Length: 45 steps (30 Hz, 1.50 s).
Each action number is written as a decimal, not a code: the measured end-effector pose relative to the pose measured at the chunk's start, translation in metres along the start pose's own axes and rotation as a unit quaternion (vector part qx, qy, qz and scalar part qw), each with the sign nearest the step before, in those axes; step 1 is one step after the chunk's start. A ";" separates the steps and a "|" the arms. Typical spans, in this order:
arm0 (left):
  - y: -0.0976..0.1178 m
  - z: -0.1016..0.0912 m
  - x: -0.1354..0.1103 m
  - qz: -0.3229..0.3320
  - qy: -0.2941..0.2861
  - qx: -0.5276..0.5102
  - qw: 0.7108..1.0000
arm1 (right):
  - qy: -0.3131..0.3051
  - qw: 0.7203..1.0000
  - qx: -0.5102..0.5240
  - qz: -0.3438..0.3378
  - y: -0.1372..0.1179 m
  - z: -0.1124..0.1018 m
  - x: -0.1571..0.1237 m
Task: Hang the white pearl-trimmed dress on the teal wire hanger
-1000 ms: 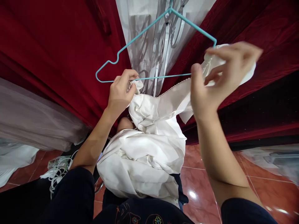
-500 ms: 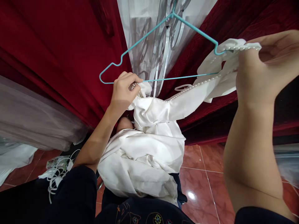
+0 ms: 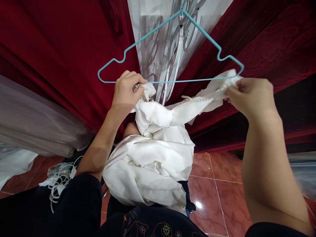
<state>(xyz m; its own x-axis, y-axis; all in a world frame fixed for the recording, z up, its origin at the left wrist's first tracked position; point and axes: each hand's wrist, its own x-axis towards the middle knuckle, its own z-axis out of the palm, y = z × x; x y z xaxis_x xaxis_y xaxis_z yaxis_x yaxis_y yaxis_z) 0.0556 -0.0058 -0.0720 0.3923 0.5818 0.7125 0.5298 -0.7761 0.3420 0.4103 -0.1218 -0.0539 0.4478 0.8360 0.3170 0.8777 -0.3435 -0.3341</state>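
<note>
A white satin dress (image 3: 148,154) with pearl beading along its top edge lies bunched over my lap, its upper part raised toward a light-blue hanger (image 3: 153,29). My left hand (image 3: 128,90) is closed on the beaded edge at the left, against the hanger's bottom bar. At the right, my right hand (image 3: 251,95) pinches the dress's beaded strap just below the hanger's right corner. That corner shows in full, with white cloth behind it. The hanger's hook reaches the top edge of the view, by a white scrolled metal frame (image 3: 176,56).
Dark red curtains (image 3: 74,42) hang on both sides. Sheer pale fabric (image 3: 37,115) drapes at the left. A white cable (image 3: 58,189) and a clear plastic bag (image 3: 58,169) lie at the lower left. Red floor tiles (image 3: 204,187) show below.
My right hand has moved left and down with the strap. The hanger's right end, covered by cloth before, now shows. My left hand has shifted slightly left and up, still gripping the dress.
</note>
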 end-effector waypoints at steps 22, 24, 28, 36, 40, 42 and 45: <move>-0.001 0.032 -0.050 0.154 0.184 -0.049 0.970 | 0.204 0.880 0.326 -0.278 -0.074 0.073 -0.023; -0.012 0.031 -0.063 0.093 0.153 -0.067 0.981 | 0.209 0.874 0.336 -0.282 -0.076 0.077 -0.024; -0.054 0.022 -0.065 -0.168 0.159 -0.129 0.964 | 0.218 0.863 0.354 -0.285 -0.077 0.080 -0.023; -0.078 -0.038 0.020 -0.137 0.348 -0.143 0.916 | 0.232 0.864 0.347 -0.280 -0.081 0.083 -0.028; -0.070 -0.052 0.058 -0.019 0.283 -0.108 0.953 | 0.239 0.847 0.377 -0.290 -0.087 0.089 -0.033; -0.066 -0.049 0.068 0.022 0.204 -0.112 0.972 | 0.244 0.841 0.385 -0.292 -0.088 0.092 -0.034; -0.047 -0.041 0.070 0.103 0.091 -0.150 0.979 | 0.249 0.842 0.381 -0.290 -0.083 0.093 -0.031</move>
<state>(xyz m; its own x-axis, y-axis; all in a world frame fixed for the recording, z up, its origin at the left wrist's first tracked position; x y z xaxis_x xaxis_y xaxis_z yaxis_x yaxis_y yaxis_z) 0.0271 0.0612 -0.0133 0.3122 0.3730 0.8737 0.1975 -0.9251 0.3243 0.3078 -0.0793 -0.1189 0.1645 0.4206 0.8922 0.6943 0.5931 -0.4077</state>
